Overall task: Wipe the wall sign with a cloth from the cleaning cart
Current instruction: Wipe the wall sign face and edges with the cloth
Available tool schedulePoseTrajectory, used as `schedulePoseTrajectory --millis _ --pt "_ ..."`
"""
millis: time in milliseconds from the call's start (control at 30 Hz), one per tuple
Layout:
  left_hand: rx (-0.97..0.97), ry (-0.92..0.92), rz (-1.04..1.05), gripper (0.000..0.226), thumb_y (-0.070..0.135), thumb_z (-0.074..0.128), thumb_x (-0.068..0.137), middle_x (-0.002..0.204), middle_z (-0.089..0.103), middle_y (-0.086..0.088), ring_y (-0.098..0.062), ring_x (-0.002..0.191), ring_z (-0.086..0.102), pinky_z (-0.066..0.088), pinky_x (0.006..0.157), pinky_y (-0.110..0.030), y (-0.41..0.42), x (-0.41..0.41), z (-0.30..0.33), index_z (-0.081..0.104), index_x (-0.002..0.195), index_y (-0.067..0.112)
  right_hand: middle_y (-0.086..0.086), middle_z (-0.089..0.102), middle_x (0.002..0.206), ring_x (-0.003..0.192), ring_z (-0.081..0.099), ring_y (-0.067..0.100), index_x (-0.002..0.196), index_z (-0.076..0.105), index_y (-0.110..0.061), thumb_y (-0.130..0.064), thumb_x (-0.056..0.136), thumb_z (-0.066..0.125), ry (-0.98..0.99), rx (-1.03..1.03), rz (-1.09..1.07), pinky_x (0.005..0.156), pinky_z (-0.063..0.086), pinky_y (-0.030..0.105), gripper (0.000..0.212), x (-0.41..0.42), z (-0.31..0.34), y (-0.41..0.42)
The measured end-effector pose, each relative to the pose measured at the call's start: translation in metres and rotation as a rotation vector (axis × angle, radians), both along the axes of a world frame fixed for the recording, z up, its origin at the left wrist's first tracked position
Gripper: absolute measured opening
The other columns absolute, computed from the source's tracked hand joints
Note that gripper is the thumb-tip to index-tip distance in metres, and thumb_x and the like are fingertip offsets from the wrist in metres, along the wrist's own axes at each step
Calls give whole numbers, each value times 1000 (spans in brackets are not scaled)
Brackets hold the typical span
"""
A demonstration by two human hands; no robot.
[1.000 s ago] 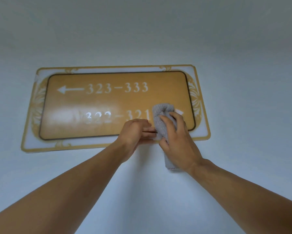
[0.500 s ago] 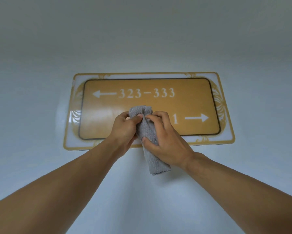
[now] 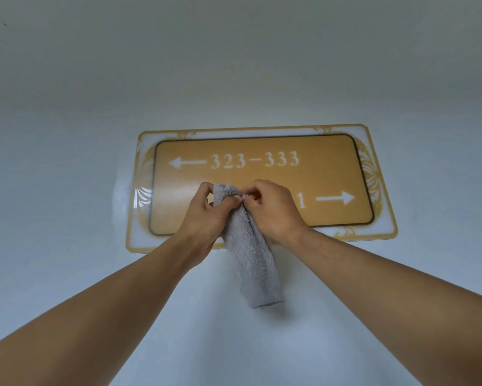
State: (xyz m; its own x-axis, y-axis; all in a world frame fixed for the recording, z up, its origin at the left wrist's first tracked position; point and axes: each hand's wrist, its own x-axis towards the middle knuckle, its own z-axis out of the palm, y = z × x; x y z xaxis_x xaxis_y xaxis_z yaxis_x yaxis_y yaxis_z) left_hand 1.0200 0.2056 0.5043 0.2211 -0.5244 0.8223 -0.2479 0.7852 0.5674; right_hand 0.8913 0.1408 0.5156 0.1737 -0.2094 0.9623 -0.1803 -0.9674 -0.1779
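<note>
Cloth (image 3: 252,254) now sits bunched between both hands at the frame's center, low on the wall sign (image 3: 328,174); a second ago it was pressed near the sign's right arrow under the right hand (image 3: 273,210) alone. The left hand (image 3: 206,215) has joined, each grip pinching the top fold, tail dangling. Likely a refold before further wiping.

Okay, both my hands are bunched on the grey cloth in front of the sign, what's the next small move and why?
Probably press the cloth's top against the lower line and sweep sideways. Both the left hand and right hand pinch the bunched top of the cloth, whose tail hangs loose below the sign. The hands hide most of the lower row, so a flatter grip would likely wipe more.
</note>
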Motion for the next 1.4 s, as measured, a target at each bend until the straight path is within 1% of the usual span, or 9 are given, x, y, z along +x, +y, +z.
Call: schedulePoseTrajectory --millis 133,333,467,633,800,933,1033,1233,1400 --pt "9 26 105 32 14 77 82 87 66 -20 -28 75 64 50 70 -44 1 -6 1 48 94 13 -6 68 90 82 61 9 91 69 -16 -17 92 63 -12 50 -6 64 41 8 5 -4 1 -3" --pt "36 104 179 48 -1 79 69 96 65 -23 -31 77 65 56 76 -58 2 -9 5 45 98 17 -2 59 81 70 55 13 93 51 -14 -21 93 58 -30 124 17 50 36 14 9 -14 -1 -6" --pt "118 133 109 66 1 86 62 99 69 -10 -25 79 71 58 62 -37 7 -7 6 52 116 19 -4 52 73 56 45 9 102 48 -14 -18 96 51 16 110 51 42 34 15 7 -21 -4 -4" --pt "327 -1 -62 37 16 59 60 95 55 -9 -24 87 52 37 76 -35 22 -3 6 52 97 10 -1 56 79 50 42 11 114 49 -16 -16 101 40 -29 190 57 36 29 16 16 -33 1 -5" --pt "259 9 91 18 -14 55 76 94 64 -18 -31 90 62 46 77 -38 18 3 2 60 91 -7 2 62 103 75 56 12 111 58 -14 -17 103 34 28 176 -17 49 39 13 25 -41 0 -8" --pt "271 12 137 24 -8 70 79 102 72 -22 -32 95 70 59 87 -42 16 9 3 65 103 -12 0 63 108 96 58 18 109 60 -10 -21 104 34 -26 115 23 71 44 22 29 -51 -3 -8" --pt "268 -9 176 21 -4 74 79 98 73 -22 -29 85 71 60 73 -39 12 6 1 67 98 -8 -6 59 109 92 54 7 106 59 -19 -32 99 40 -13 53 15 73 38 21 23 -57 -4 -7" --pt "201 21 223 11 2 77 79 90 70 -15 -26 76 68 58 59 -33 1 -18 3 66 84 3 -1 46 141 127 42 14 136 48 -23 -39 89 56 111 75 -190 100 33 25 50 -84 -6 -4" --pt "175 11 203 21 10 81 78 89 69 -15 -26 77 63 58 80 -52 -17 -47 -2 70 92 -2 9 33 157 144 30 23 154 24 -14 -27 95 60 248 129 -352 103 21 19 71 -127 -11 -10"
